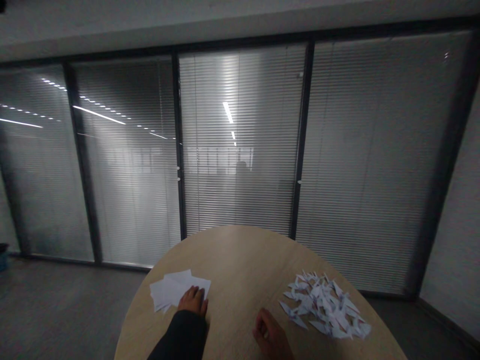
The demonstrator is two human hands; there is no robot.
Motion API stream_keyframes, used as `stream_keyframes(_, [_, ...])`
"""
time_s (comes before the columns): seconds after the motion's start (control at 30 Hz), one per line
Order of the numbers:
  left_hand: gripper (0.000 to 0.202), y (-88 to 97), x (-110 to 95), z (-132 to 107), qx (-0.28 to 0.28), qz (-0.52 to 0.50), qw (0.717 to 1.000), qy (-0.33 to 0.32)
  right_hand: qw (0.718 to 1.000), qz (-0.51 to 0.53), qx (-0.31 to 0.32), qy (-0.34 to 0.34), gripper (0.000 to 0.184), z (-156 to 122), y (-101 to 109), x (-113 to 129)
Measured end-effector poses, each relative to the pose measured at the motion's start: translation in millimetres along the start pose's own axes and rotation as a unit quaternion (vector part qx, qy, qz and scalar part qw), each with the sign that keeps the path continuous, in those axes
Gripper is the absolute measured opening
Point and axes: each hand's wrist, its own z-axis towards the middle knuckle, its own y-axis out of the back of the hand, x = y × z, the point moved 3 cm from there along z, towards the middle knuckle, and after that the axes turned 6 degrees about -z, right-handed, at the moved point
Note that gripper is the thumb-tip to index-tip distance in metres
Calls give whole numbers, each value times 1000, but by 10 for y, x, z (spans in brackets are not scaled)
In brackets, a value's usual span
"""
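Observation:
My left hand [193, 300], in a dark sleeve, rests on the right part of several loose sheets of white paper [170, 290] on the left side of the table. Its fingers lie over the top sheet, slightly apart, and no sheet is lifted. My right hand [269, 334] is near the front middle of the table with its fingers curled in, and I see nothing in them. To the right of that hand lies a heap of folded white paper cranes [326, 305], apart from it.
The round wooden table [240, 260] has a curved far edge close to a glass partition with blinds [242, 200]. Dark frame posts divide the glass. On the floor at the far left stands a blue bin [3, 261], partly cut off. A pale wall [455, 240] is at the right.

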Motion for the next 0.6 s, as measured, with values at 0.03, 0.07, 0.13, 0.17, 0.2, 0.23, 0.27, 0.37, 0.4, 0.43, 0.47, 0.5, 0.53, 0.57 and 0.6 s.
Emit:
stream_keyframes(0.03, [40,2,-3,0,0,0,1000,1,1000,0,1,-3,6,-1,-10,-1])
stream_keyframes(0.07, [40,5,-5,-1,-1,-2,1000,3,1000,-1,4,-9,6,-2,-24,-7])
stream_keyframes(0.13, [40,13,-11,-4,-5,-6,1000,6,1000,-5,11,-28,7,-5,-55,-32])
stream_keyframes(0.17, [40,20,-15,-6,-8,-8,1000,5,999,-7,17,-38,8,-8,-71,-48])
stream_keyframes(0.2, [40,26,-19,-9,-10,-9,1000,4,999,-9,23,-45,8,-11,-84,-65])
stream_keyframes(0.23, [40,33,-23,-11,-10,-10,1000,3,998,-8,30,-49,9,-14,-97,-80])
stream_keyframes(0.27, [40,40,-25,-12,-9,-10,1000,4,998,-4,40,-47,9,-15,-108,-92])
stream_keyframes(0.37, [40,50,-29,-10,2,-10,1000,5,997,5,58,-41,13,-17,-127,-118])
stream_keyframes(0.4, [40,50,-29,-8,6,-10,1000,6,998,6,57,-39,14,-16,-129,-123])
stream_keyframes(0.43, [40,48,-27,-6,8,-10,1000,7,998,6,54,-36,15,-15,-132,-127])
stream_keyframes(0.47, [40,43,-23,-5,10,-11,1000,9,998,5,48,-34,16,-13,-135,-131])
stream_keyframes(0.5, [40,37,-19,-4,9,-11,1000,11,999,3,42,-32,16,-12,-141,-137])
stream_keyframes(0.53, [40,30,-15,-4,7,-11,1000,12,999,0,37,-31,16,-12,-149,-144])
stream_keyframes(0.57, [40,22,-12,-4,3,-11,1000,11,999,-4,32,-30,16,-12,-158,-154])
stream_keyframes(0.6, [39,15,-11,-4,-2,-11,1000,9,999,-9,29,-29,16,-13,-170,-167])
